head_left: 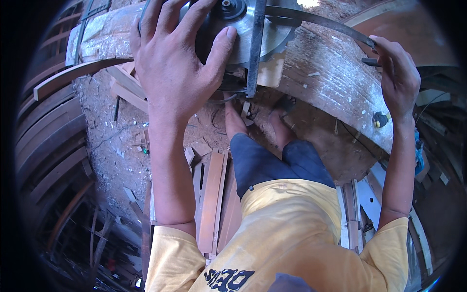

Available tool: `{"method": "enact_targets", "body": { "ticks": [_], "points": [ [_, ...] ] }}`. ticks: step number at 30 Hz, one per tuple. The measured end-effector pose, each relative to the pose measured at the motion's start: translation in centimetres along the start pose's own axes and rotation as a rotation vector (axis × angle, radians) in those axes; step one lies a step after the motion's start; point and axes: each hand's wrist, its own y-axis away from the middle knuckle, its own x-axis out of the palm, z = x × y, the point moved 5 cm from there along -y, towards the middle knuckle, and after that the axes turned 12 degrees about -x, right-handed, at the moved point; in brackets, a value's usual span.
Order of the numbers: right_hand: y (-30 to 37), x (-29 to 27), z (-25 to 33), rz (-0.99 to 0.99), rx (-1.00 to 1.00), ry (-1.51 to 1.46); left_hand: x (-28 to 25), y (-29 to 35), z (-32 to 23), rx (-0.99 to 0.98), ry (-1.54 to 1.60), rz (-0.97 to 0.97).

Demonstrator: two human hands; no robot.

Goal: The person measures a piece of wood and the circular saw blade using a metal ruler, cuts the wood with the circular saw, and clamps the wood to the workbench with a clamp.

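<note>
A toothed circular saw blade (279,34) with a dark hub (226,5) is at the top middle. My left hand (172,68) lies over its left side, fingers spread and thumb stretched out; the fingertips run to the picture's upper edge. In front of the blade stands an upright flat metal bar (256,53). From beside this bar a long, thin dark strip (323,24) runs right to my right hand (399,75), whose fingers are closed on its end. A short dark rod end (370,62) shows just below those fingers; whether it is held is unclear.
The blade is at a worn wooden bench (335,78), with a small black and yellow object (380,119) on its right part. A curved wooden board (78,75) juts out left. Wood offcuts (129,87) litter the ground, and planks (211,194) lie beside my legs.
</note>
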Motion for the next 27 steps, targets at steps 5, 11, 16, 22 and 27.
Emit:
{"method": "enact_targets", "body": {
  "ticks": [5, 11, 16, 22, 27],
  "points": [
    [-0.14, -0.04, 0.35, -0.012, -0.016, 0.026, -0.14, 0.28, -0.32, 0.098, 0.103, -0.127],
    [0.08, -0.07, 0.29, -0.007, -0.03, 0.062, 0.27, -0.09, 0.19, 0.003, -0.011, 0.001],
    [-0.03, -0.12, 0.51, -0.001, -0.069, 0.064, 0.22, -0.15, 0.19, 0.011, -0.025, -0.003],
    [0.21, -0.07, 0.69, -0.002, -0.078, 0.071, 0.33, -0.03, 0.43, 0.0, 0.007, -0.008],
    [0.29, 0.02, 0.82, 0.001, -0.072, 0.076, 0.51, 0.0, 0.44, -0.001, 0.005, -0.013]
  ]
}}
